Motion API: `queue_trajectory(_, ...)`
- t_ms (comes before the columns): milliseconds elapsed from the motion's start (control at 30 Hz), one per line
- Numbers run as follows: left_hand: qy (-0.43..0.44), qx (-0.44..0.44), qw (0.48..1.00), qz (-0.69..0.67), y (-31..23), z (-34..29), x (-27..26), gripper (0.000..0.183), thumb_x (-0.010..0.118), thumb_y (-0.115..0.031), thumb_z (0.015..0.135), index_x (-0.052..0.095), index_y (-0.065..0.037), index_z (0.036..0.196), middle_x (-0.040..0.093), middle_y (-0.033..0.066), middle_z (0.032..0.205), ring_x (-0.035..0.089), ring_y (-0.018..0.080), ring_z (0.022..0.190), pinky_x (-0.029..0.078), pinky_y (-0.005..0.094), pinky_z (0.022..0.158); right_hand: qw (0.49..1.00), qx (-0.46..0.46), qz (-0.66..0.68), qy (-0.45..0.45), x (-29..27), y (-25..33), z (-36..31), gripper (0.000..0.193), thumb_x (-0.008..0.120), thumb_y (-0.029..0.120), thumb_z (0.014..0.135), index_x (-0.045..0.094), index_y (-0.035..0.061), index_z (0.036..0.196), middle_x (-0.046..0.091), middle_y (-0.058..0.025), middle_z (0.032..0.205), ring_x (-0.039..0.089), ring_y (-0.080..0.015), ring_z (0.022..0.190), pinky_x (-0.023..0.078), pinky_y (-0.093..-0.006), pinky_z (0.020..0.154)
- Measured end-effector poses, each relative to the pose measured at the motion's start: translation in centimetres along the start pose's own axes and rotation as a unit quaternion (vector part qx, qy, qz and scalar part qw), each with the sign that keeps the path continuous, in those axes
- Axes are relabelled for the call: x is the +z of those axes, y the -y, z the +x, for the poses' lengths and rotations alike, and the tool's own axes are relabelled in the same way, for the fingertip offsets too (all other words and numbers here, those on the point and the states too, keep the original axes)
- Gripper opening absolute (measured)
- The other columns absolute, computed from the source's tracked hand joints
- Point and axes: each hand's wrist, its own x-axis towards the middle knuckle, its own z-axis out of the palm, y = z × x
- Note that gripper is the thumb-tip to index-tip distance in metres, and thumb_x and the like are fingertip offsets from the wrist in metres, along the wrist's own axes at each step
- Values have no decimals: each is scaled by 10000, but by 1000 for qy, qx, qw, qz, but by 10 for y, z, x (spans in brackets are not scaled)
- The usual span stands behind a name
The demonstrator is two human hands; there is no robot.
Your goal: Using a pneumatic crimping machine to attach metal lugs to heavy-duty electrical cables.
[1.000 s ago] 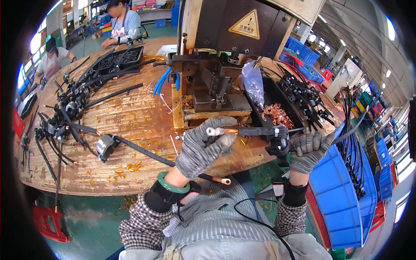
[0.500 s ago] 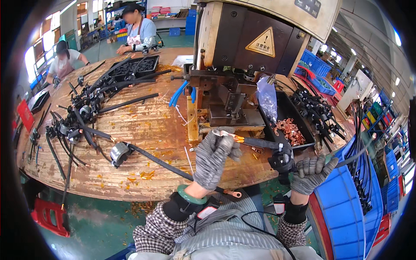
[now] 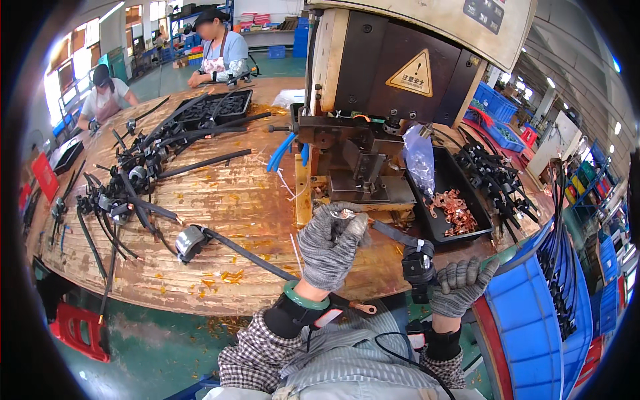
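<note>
In a grey striped glove, my left hand [image 3: 329, 241] is closed in a pinch on the bare, coppery end of a black cable [image 3: 393, 231], just in front of the press [image 3: 367, 177]. That cable runs right to a bulky black fitting [image 3: 419, 262]. My right hand [image 3: 461, 287], also gloved, is curled against the fitting's right side, closed on the cable; its palm side is hidden. Beneath my left wrist lies another black cable [image 3: 250, 253], with a silver-and-black fitting [image 3: 191, 241] at its left end and a copper lug [image 3: 363, 308] at its right.
A black tray [image 3: 460, 223] of copper lugs and a plastic bag [image 3: 419, 160] sits right of the press. Black cables [image 3: 143, 173] are heaped on the left of the table. Blue bins [image 3: 527, 313] stand at my right. Two people [image 3: 223, 53] work across the table.
My right hand has shifted slightly left and down with the fitting. The left hand keeps its pinch on the cable end, now slightly lower. The whole view has shifted a little.
</note>
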Motion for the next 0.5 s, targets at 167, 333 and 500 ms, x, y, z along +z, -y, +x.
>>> queue_trajectory(167, -31, 31, 999, 25, 0, 7, -3, 144, 592, -138, 831, 529, -30, 904, 572, 39, 660, 565, 96, 524, 465, 226, 456, 1000, -21, 6, -15, 10, -2, 0, 563, 264, 518, 908, 269, 164, 471, 187, 31, 380, 143, -99, 293, 213, -243, 263)
queue_trajectory(333, -54, -60, 995, -59, -20, 3, -6, 134, 583, -155, 842, 549, -37, 898, 556, 14, 608, 521, 70, 502, 399, 195, 442, 1000, -17, 9, -13, 5, 4, 10, 566, 250, 528, 907, 276, 162, 476, 175, 36, 382, 127, -92, 303, 196, -239, 259)
queue_trajectory(500, -8, -78, 993, -86, -21, 5, -12, 116, 578, -141, 842, 550, -38, 888, 556, 22, 613, 522, 78, 500, 405, 203, 444, 1000, 1, 19, -5, -7, 7, 10, 560, 267, 518, 908, 280, 164, 474, 178, 38, 385, 133, -91, 306, 189, -245, 266)
